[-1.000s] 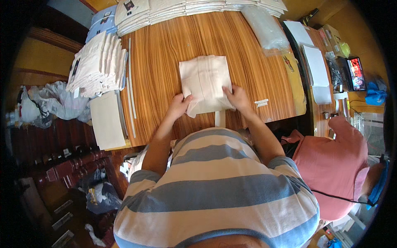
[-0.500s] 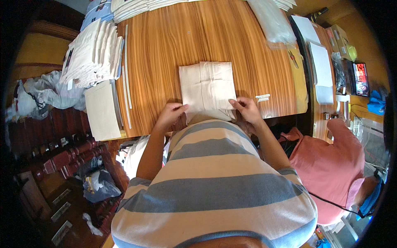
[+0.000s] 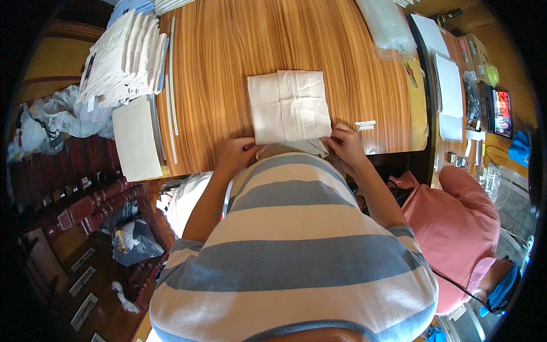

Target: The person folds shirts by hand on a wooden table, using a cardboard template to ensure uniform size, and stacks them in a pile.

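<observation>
A cream piece of cloth (image 3: 289, 108), folded into a near square with a seam down its middle, lies flat on the wood-grain table (image 3: 222, 74) in front of me. Its near part hangs toward my striped shirt at the table's front edge. At the near left corner my left hand (image 3: 235, 154) is closed, thumb and fingertips pinching the fabric's edge. My right hand (image 3: 347, 147) pinches the near right corner, with some loose fabric below it.
At the left stands a pile of folded cream garments (image 3: 122, 60) beside beige card sheets (image 3: 137, 139). Clear plastic bags (image 3: 387, 25) lie far right, near small snips (image 3: 410, 74). White labels (image 3: 365, 125) rest right of the cloth. A person in a pink top (image 3: 450, 228) sits close on my right.
The view has shifted slightly, so the table sits higher in it. My right thumb has moved off the cloth's top face to its corner; the folded panel looks flatter and wider.
</observation>
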The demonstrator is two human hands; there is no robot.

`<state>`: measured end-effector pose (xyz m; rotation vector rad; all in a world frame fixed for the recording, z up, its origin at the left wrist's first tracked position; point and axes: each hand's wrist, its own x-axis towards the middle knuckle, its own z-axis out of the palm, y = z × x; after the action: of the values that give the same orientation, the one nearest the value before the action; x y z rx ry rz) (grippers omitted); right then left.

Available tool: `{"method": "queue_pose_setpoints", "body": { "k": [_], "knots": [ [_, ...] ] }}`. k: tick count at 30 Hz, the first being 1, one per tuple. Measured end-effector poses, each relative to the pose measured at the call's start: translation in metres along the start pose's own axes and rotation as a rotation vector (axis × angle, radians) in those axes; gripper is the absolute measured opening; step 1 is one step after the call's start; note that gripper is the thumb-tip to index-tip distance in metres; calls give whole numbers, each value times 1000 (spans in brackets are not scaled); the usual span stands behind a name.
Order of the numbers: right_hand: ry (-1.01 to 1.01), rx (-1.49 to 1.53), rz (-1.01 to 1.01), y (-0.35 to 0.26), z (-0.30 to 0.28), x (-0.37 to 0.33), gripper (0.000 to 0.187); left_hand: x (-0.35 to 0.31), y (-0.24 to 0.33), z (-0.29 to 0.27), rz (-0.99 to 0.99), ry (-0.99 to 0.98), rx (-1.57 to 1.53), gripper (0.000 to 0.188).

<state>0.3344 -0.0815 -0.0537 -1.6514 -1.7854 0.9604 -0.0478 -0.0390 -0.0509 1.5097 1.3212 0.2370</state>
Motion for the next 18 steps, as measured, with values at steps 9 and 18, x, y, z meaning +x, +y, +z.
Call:
{"method": "queue_pose_setpoints", "body": {
  "k": [9, 18],
  "knots": [
    [-41, -91, -231, -10, -5, -11, 15, -16, -5, -9, 315, 28, 408, 20],
    [-191, -97, -134, -5, -9, -30, 13, -38, -11, 7, -54, -90, 117, 16]
  ]
}}
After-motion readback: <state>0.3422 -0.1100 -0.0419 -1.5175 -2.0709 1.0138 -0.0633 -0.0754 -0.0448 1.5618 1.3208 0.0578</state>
